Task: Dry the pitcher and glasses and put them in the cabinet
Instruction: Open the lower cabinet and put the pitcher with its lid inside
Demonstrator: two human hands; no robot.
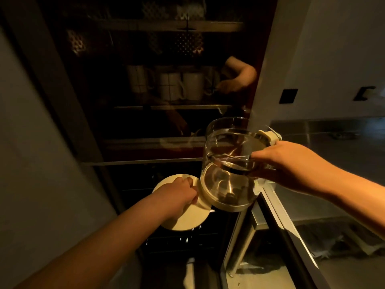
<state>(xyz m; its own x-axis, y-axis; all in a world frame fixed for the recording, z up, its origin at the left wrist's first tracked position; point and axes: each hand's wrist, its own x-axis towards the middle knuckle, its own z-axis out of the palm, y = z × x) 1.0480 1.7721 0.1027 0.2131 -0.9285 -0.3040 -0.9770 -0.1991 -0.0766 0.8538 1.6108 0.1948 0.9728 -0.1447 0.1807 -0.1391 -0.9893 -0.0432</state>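
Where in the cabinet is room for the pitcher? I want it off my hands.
The shelf below the mugs looks mostly bare and dark, just left of the pitcher. The mug shelf is crowded. The steel counter right of the right hand is also bare.

Both arms extended forward, left hand [180, 192] closed in a grip, right hand [291, 163] clasped around something
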